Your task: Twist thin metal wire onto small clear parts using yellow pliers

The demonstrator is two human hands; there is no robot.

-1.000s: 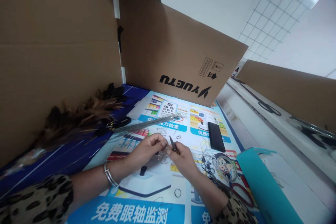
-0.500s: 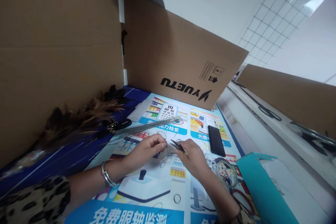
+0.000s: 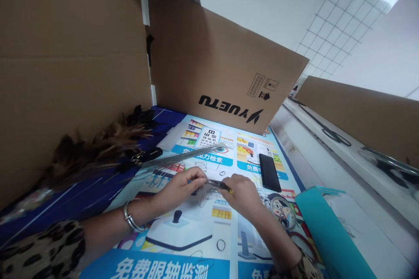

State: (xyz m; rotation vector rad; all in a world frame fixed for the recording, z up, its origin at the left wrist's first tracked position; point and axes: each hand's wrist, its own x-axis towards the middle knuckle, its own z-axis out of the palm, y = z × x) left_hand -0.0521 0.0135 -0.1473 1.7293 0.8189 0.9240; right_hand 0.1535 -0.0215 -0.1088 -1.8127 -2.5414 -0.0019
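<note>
My right hand (image 3: 242, 194) is wrapped round pliers (image 3: 216, 183) with dark jaws and a bit of yellow on the handle. Their tips reach the fingertips of my left hand (image 3: 188, 185), which is closed in a pinch on thin wire (image 3: 203, 200). Loops of that wire hang just below the fingers; the very end in the pinch is too small to make out. Behind the hands lies a bundle of straight metal wires (image 3: 186, 155). A small dark ring (image 3: 221, 244) rests on the printed sheet (image 3: 183, 250) nearer to me.
A black phone (image 3: 269, 172) and a roll of clear tape (image 3: 292, 216) lie right of my hands. Beyond them stands a teal box (image 3: 330, 231). Brown feathers (image 3: 98, 148) and a black key fob (image 3: 153, 154) are at the left. Cardboard panels (image 3: 229, 61) wall in the back and left.
The pliers' jaws have closed and moved left to my left fingertips. Before, they pointed up and stood apart from the left hand. The left hand has barely moved.
</note>
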